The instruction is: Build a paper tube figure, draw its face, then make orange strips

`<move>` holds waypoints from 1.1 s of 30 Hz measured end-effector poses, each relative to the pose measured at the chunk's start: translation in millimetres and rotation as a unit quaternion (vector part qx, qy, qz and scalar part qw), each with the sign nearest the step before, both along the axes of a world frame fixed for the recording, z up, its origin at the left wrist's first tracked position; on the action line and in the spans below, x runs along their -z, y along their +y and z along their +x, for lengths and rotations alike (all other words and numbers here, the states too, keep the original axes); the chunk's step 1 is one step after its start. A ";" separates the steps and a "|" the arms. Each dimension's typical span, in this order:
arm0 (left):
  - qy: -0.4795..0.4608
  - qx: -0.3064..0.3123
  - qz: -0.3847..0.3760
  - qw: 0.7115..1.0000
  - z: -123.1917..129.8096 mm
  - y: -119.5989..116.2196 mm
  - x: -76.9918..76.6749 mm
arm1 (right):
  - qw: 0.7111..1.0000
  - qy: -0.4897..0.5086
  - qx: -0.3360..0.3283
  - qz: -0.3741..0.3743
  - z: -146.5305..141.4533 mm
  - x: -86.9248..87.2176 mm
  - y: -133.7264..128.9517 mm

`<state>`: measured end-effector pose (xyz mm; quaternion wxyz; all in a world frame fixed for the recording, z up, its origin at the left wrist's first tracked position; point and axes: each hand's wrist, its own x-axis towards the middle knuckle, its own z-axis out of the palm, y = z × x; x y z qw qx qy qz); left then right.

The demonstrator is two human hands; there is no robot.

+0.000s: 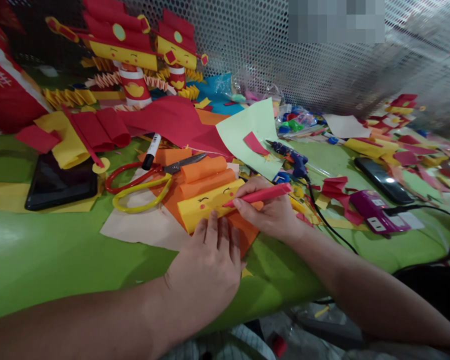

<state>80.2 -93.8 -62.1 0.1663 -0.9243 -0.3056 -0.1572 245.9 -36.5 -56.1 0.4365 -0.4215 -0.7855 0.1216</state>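
My right hand [268,207] is closed around a red marker pen [264,194], its tip touching the yellow paper face [212,200]. Drawn eyes and round red cheeks show on that curved face, and orange paper rolls [206,172] sit above it. My left hand [212,260] lies with fingers stretched out along the lower edge of the yellow paper. Under the work is orange and white paper [142,227]. Scissors [146,180] with one red and one yellow handle lie to the left, partly opened. Beside them rests a black-and-white marker [152,151].
Finished paper figures [123,55] stand at the back left. A black phone [62,181] lies at left, another phone [382,179] at right. A blue glue gun [290,157] trails its cord toward a purple power socket [378,212]. Paper scraps cover the green table [22,265].
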 end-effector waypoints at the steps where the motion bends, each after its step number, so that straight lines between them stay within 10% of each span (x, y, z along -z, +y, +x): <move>1: 0.000 0.001 -0.001 1.000 0.1 -0.1 -0.2 | 1.000 -0.001 0.001 0.001 0.1 -0.2 0.2; 33: 0.006 0.003 0.001 1.000 0.1 -0.3 -0.9 | 1.000 0.004 -0.005 0.012 -0.6 0.6 1.5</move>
